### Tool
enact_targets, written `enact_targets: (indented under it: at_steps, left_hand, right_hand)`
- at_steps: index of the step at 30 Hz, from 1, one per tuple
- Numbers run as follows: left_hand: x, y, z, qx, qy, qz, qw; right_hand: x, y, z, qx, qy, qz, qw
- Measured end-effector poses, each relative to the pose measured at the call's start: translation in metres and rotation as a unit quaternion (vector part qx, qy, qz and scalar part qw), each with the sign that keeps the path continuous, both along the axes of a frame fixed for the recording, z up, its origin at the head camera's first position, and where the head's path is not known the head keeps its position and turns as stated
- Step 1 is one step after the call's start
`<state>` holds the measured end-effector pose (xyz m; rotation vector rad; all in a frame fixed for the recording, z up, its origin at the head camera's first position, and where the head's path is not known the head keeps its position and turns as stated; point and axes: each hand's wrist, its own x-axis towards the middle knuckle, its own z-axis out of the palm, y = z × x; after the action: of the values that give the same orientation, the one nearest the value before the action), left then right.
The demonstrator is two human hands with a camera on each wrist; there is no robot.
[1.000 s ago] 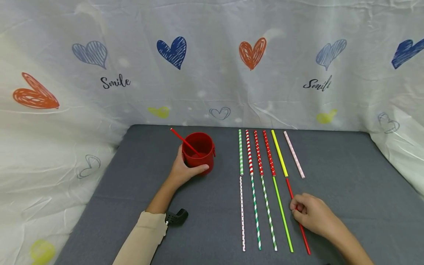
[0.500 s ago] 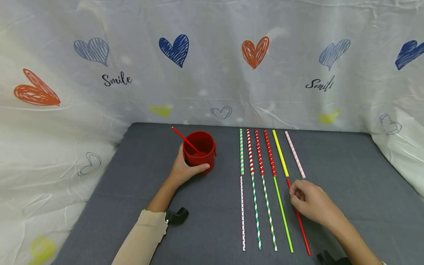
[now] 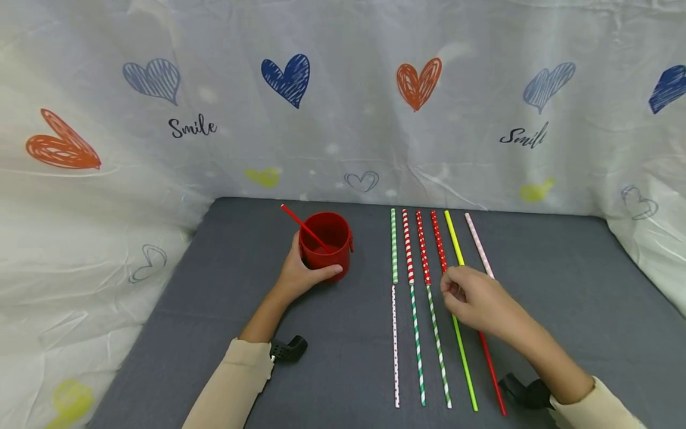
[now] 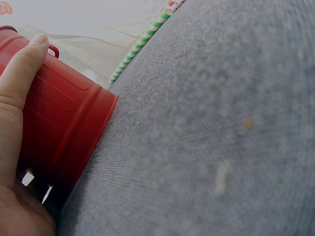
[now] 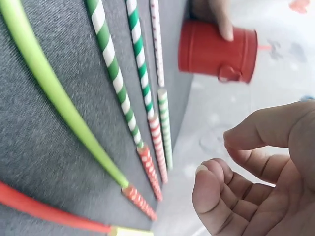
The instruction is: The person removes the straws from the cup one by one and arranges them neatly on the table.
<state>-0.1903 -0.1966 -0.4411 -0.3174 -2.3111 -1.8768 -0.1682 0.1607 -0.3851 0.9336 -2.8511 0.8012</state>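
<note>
In the head view my left hand point(image 3: 300, 277) grips a small red bucket point(image 3: 326, 260), thumb along its near side. One red straw point(image 3: 301, 224) leans inside, its end sticking out past the rim. My right hand point(image 3: 482, 301) is above the straws, fingers loosely curled. In the right wrist view a gap shows between its thumb and fingertips point(image 5: 205, 194), and nothing is held. Below that hand, partly hidden, are a yellow straw point(image 3: 454, 237), a lime green straw point(image 3: 465, 357), a long red straw point(image 3: 492, 375) and a pale pink straw point(image 3: 479, 243).
Left of the right hand, more straws lie end to end in columns: a light green striped one point(image 3: 393, 247) above a white dotted one point(image 3: 395, 345), and red patterned ones point(image 3: 408, 247) above green-and-white striped ones point(image 3: 417, 345). A white curtain point(image 3: 343, 119) hangs behind the grey table point(image 3: 348, 345).
My right hand has moved from the long red straw forward and left, over the lime green and yellow straws. The left hand and bucket have stayed in place; the view has shifted slightly.
</note>
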Motion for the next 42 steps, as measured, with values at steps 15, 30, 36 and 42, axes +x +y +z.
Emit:
enact_targets:
  at_steps: [15, 30, 36, 42]
  left_hand:
    - [-0.001, -0.001, -0.002, -0.003, 0.0, 0.002, 1.0]
    - [0.0, 0.0, -0.002, -0.01, -0.007, 0.009, 0.9999]
    - [0.0, 0.001, -0.001, 0.0, -0.016, 0.005, 0.9999]
    - [-0.001, 0.0, 0.0, 0.001, -0.025, -0.002, 0.9997]
  right_hand:
    - [-0.008, -0.044, 0.009, 0.009, -0.001, 0.081, 0.9967]
    - [-0.034, -0.114, 0.042, -0.025, 0.063, 0.126, 0.9898]
    - [-0.044, -0.138, 0.05, -0.052, 0.078, 0.148, 0.9845]
    - [-0.053, -0.162, 0.056, -0.032, 0.079, 0.149, 0.9852]
